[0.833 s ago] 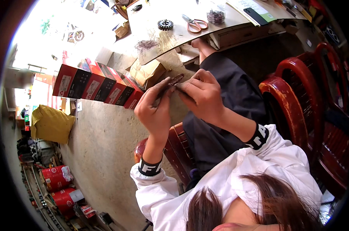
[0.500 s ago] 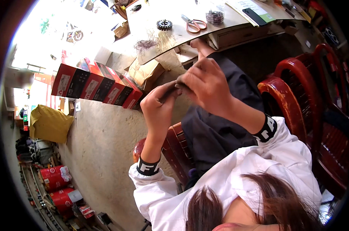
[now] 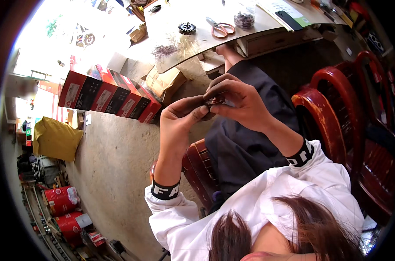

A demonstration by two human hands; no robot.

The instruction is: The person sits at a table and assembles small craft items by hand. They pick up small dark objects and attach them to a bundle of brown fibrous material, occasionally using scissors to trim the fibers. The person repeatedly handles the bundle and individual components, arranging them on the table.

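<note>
My left hand (image 3: 180,116) and my right hand (image 3: 242,103) meet in front of my lap, fingertips pinched together and touching. Something small, dark and reddish shows in the gap by my right fingers; it is too small and too covered to name. The fingertips of both hands are darkened. Beyond them on the table (image 3: 192,47) lie a tangle of thin dark wire pieces (image 3: 165,51), a black toothed ring (image 3: 187,28) and scissors (image 3: 220,28) with orange handles. A clear container (image 3: 244,20) of dark thin pieces stands right of the scissors.
A phone (image 3: 289,20) rests on papers at the table's right. Red and black boxes (image 3: 112,95) stand in a row at left, beside an open cardboard box (image 3: 165,82). Red wooden chairs (image 3: 324,115) are close on my right. A yellow sack (image 3: 57,138) and red drums (image 3: 61,201) stand farther left.
My right hand has turned and its fingers have spread into an arch, with the thumb now showing below. The left hand has shifted slightly, its thumb now against the right fingertips.
</note>
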